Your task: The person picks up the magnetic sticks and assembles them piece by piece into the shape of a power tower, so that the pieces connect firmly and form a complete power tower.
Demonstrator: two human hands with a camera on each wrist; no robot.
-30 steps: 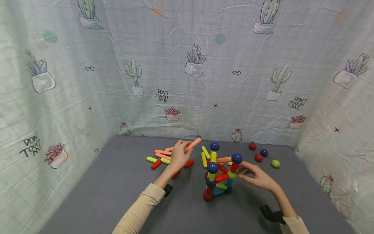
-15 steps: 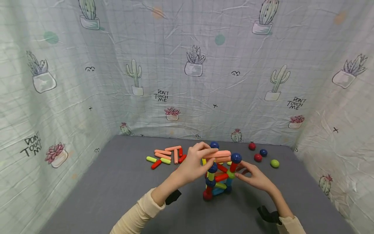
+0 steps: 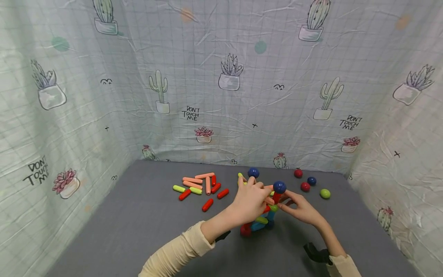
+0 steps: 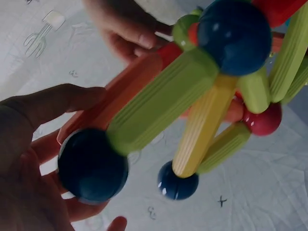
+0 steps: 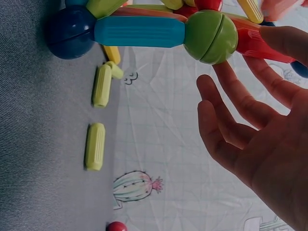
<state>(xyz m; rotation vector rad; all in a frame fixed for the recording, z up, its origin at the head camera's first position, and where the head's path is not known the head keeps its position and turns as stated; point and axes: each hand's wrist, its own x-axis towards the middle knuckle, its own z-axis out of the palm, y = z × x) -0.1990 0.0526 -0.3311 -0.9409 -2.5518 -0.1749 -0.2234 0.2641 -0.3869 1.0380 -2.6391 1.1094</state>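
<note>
A frame of coloured building sticks and balls stands on the grey table, partly covered by my left hand [image 3: 248,202] in the head view. That hand holds an orange stick [image 4: 130,91] beside the frame's front upright, close to a blue ball [image 4: 91,166] and a green stick [image 4: 166,98]. Whether the orange stick's far end touches the frame I cannot tell. My right hand [image 3: 302,209] is at the frame's right side, thumb and a finger about the red stick [image 5: 257,45] above the green ball [image 5: 209,36]. A blue ball [image 3: 279,187] tops that stick.
Loose orange sticks [image 3: 192,185], red sticks [image 3: 207,205] and green sticks [image 3: 179,188] lie on the table to the left. At the back right are red balls [image 3: 305,187], a blue ball [image 3: 312,181] and a green ball [image 3: 325,193]. A patterned cloth surrounds the table.
My left hand has carried the orange stick rightward from the loose pile to the frame, then lowered it with its right end tipped down. The right hand has hardly moved.
</note>
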